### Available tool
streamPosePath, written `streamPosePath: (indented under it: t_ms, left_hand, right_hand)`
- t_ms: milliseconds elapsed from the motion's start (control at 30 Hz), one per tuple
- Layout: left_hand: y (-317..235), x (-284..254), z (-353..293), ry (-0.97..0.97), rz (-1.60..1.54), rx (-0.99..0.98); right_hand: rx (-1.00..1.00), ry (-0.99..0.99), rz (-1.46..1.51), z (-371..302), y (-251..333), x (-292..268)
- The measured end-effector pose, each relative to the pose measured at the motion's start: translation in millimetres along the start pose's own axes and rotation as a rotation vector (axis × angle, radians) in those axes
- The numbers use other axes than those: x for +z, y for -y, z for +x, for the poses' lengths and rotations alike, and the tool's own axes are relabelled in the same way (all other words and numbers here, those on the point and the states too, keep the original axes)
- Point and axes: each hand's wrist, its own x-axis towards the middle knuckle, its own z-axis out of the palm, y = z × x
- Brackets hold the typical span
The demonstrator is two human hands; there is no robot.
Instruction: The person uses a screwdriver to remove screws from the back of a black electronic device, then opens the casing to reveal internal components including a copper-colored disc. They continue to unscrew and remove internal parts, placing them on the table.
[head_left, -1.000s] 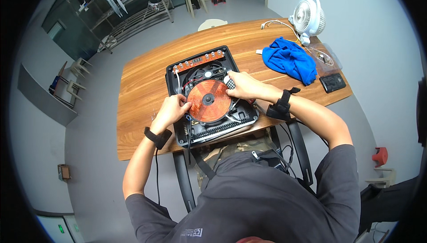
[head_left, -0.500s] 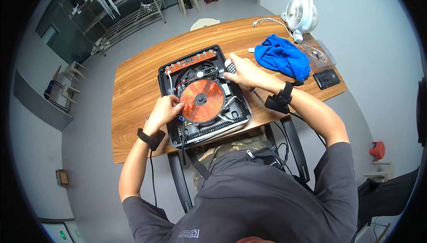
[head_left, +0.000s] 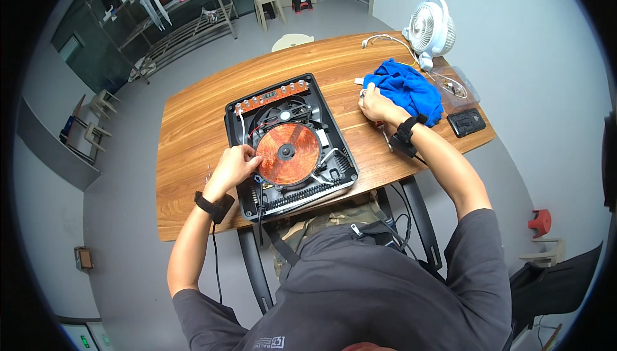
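Observation:
An opened induction cooker (head_left: 340, 134) lies on the table before me, its black shell showing a round copper coil (head_left: 295, 170), a fan (head_left: 299, 108) and an orange circuit board (head_left: 270, 97). At the coil's left rim, the fingers of my left hand (head_left: 235, 166) are pinched together on its edge. My right hand (head_left: 380, 108) is to the right of the cooker, beside a crumpled blue cloth (head_left: 411, 94). Its fingers are curled round a small thing with a patterned end and a red part, mostly hidden by the hand.
At the table's (head_left: 186, 139) far right corner stand a white fan (head_left: 430, 29) with its cable and a clear plastic box (head_left: 461, 86) with small parts. A black phone-like device (head_left: 466, 122) lies near the right edge. A dark cord (head_left: 259, 213) hangs off the front edge.
My right hand has moved right, away from the cooker's upper right edge to the blue cloth, carrying the thing it holds. My left hand stays at the coil's rim.

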Motion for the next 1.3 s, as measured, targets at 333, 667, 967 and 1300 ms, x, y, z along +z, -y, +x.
streamPosePath:
  t_ms: [333, 667, 967, 1300]
  left_hand:
    - [2, -1, 3, 0.019, 0.011, 0.033]
    - [-5, -3, -4, 0.016, -0.014, -0.042]
    - [-1, 0, -2, 0.001, 0.026, -0.011]
    - [-8, -3, 1, 0.057, -0.039, -0.042]
  right_hand:
    - [0.075, -0.018, -0.054, -5, 7, 8]
    - [-0.343, -0.223, 0.002, -48, 57, -32]
    - [-0.483, 0.014, 0.203, -91, 100, 13]
    - [-0.422, 0.046, 0.188, -93, 100, 19]
